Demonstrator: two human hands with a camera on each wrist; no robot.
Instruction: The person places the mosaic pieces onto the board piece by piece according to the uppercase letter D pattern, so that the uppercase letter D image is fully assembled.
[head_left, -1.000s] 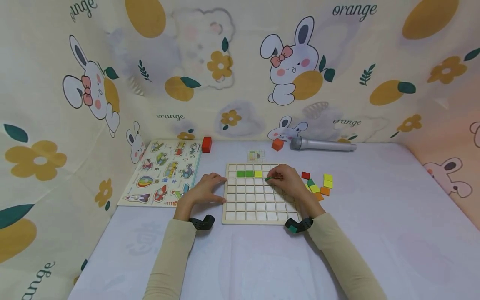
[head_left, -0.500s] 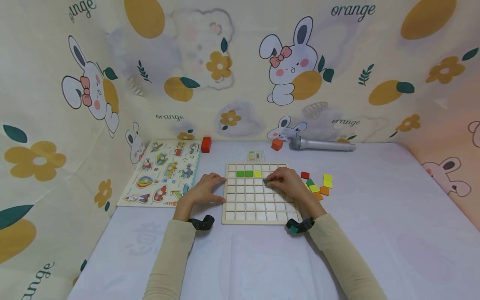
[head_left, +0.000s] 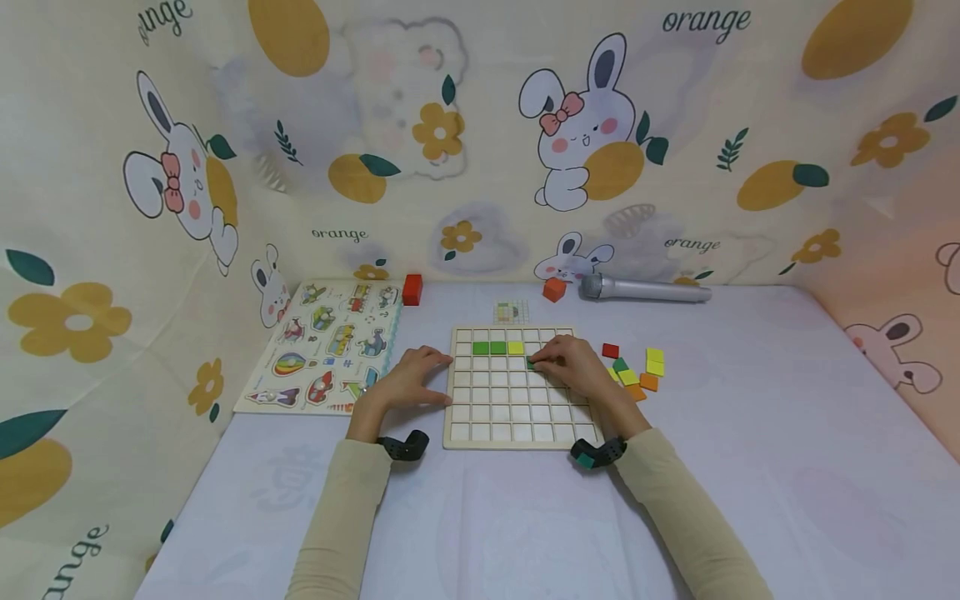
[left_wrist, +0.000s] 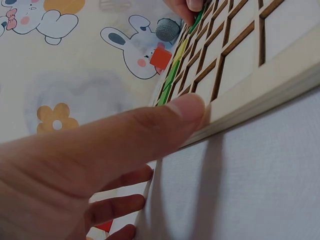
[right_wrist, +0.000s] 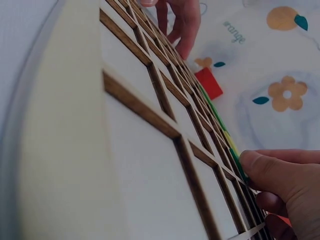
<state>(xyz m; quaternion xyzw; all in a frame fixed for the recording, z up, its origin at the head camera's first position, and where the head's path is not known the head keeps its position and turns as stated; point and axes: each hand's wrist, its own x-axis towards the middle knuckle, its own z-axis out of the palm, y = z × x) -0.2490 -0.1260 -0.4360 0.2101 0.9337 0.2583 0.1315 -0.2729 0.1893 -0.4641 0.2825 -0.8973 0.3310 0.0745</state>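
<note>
A wooden grid board [head_left: 517,445] lies flat on the table in front of me. In its second row sit two green square tiles [head_left: 489,348] and, to their right, a yellow tile [head_left: 515,347]. My right hand [head_left: 574,367] pinches another green tile [head_left: 531,363] between thumb and fingers, low over the board, just below and right of the yellow one. Whether that tile touches the grid cannot be told. My left hand [head_left: 407,380] rests at the board's left edge, thumb and fingers spread; the left wrist view has its thumb [left_wrist: 187,107] against the frame.
Loose red, green, yellow and orange tiles [head_left: 628,377] lie right of the board. Behind it are a small pattern card [head_left: 512,312], an orange block [head_left: 554,290], a red block [head_left: 412,290] and a grey microphone [head_left: 648,289]. A picture puzzle board [head_left: 322,346] is at left.
My right hand has brought the green tile slightly down and left, toward me. The left hand stays at the board's edge.
</note>
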